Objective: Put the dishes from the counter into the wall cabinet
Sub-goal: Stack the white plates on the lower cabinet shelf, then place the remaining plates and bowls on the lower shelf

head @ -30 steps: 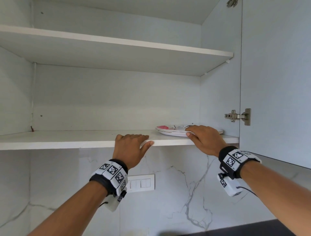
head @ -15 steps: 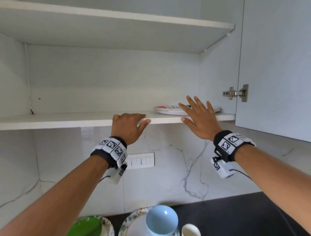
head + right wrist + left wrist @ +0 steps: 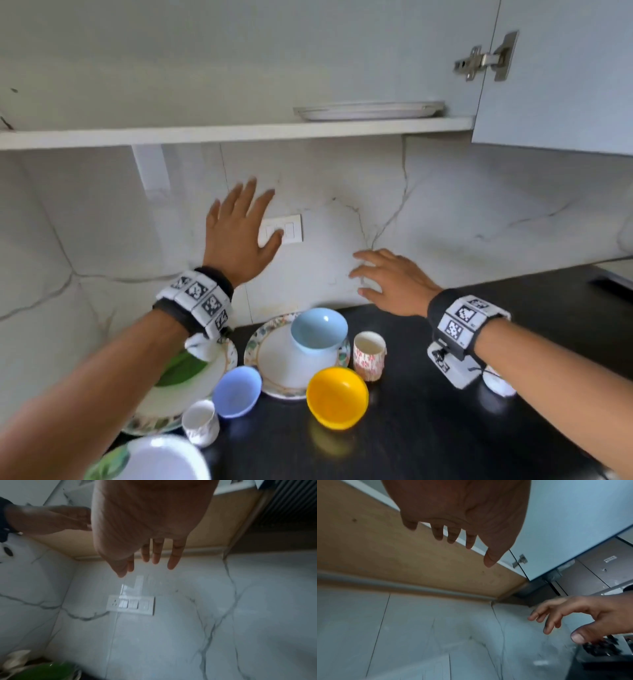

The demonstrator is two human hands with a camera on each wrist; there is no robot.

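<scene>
Left hand (image 3: 239,236) up in front of the white marble-veined wall (image 3: 445,212), fingers (image 3: 247,192) straight and spread, nothing in them, palm just over the white switch plate (image 3: 291,229). Right hand (image 3: 394,282) lower and to the right, fingers (image 3: 368,257) loosely spread, released, hovering above the black worktop (image 3: 445,428) with nothing gripped. Same story from both wrist views: bare palms, straight fingers, wall beyond.

Below the hands, dishes crowded on the worktop: pale blue bowl (image 3: 318,329) sitting on a floral-rimmed white plate (image 3: 274,373), small floral paper-patterned cup (image 3: 369,354) just beside that plate on its right, bright yellow bowl (image 3: 337,397) in front, touching or nearly touching the plate's near rim. Lavender-blue bowl (image 3: 237,390) to the left, small white cup (image 3: 200,423) just in front of it. Further left, a second patterned plate (image 3: 191,387) with something green on it, half hidden by the left forearm. White bowl (image 3: 161,459) at the bottom edge, blurred.

Up top, open wall cabinet: stack of flat white plates (image 3: 368,110) resting on the white bottom shelf (image 3: 205,134), toward its right end, near the pale door (image 3: 565,75) and its metal hinge (image 3: 486,60).
</scene>
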